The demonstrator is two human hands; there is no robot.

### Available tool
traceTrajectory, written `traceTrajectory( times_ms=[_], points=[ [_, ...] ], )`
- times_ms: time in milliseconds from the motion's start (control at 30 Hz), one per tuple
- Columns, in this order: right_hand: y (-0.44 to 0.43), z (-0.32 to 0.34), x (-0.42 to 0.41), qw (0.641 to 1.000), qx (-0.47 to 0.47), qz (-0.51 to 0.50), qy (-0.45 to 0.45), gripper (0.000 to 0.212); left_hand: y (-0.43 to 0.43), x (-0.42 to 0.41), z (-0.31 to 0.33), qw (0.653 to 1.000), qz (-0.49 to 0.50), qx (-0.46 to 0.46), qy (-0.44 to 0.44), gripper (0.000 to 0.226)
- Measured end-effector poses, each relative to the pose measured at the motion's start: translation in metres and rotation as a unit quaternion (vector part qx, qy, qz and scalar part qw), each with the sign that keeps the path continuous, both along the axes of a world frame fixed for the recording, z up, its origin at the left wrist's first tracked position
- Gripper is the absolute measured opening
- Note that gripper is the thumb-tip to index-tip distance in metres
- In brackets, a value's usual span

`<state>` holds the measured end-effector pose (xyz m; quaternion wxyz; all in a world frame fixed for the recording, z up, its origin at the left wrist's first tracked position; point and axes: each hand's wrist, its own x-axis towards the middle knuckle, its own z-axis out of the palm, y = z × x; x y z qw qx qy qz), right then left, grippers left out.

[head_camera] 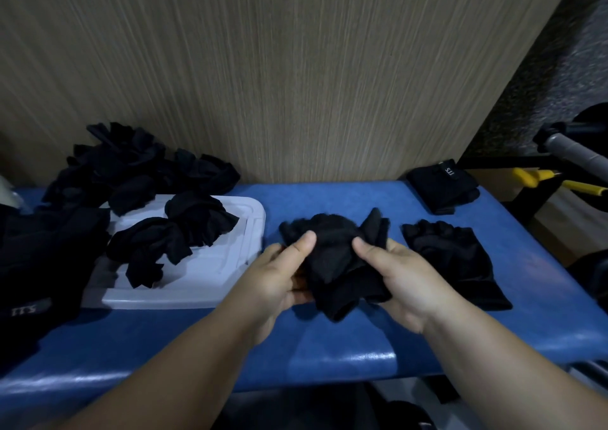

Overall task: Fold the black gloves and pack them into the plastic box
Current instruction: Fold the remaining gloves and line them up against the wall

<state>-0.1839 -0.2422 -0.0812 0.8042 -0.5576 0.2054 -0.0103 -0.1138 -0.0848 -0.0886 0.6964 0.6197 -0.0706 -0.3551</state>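
Both my hands hold a bunched black glove just above the blue padded bench. My left hand grips its left side with the thumb on top. My right hand grips its right side, thumb pressed into the fabric. A flat black glove lies on the bench right beside my right hand. To the left sits the white plastic box, with two crumpled black gloves lying on it.
A heap of black gloves lies at the back left against the wooden wall. More black fabric with a label covers the left edge. A folded black stack sits at the bench's back right corner. Yellow-handled tools lie beyond the right edge.
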Motion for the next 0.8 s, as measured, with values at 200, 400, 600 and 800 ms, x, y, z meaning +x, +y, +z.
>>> traceTrajectory(
  times_ms=[200, 400, 600, 800],
  points=[
    [0.0, -0.007, -0.001, 0.99, -0.137, -0.005, 0.028, 0.034, 0.0, 0.01, -0.009, 0.998, 0.048, -0.011, 0.031, 0.027],
    [-0.005, -0.006, -0.006, 0.964, -0.26, -0.047, 0.001, 0.018, -0.005, 0.004, -0.007, 0.993, 0.017, -0.091, 0.077, 0.027],
    [-0.012, -0.008, -0.016, 0.763, -0.637, 0.017, 0.106, 0.041, -0.01, 0.007, -0.025, 0.938, 0.07, 0.175, -0.292, 0.062],
    [-0.011, -0.015, -0.02, 0.654, -0.754, 0.063, -0.017, 0.045, -0.007, -0.001, -0.026, 0.774, -0.022, 0.273, -0.57, 0.036]
  ],
)
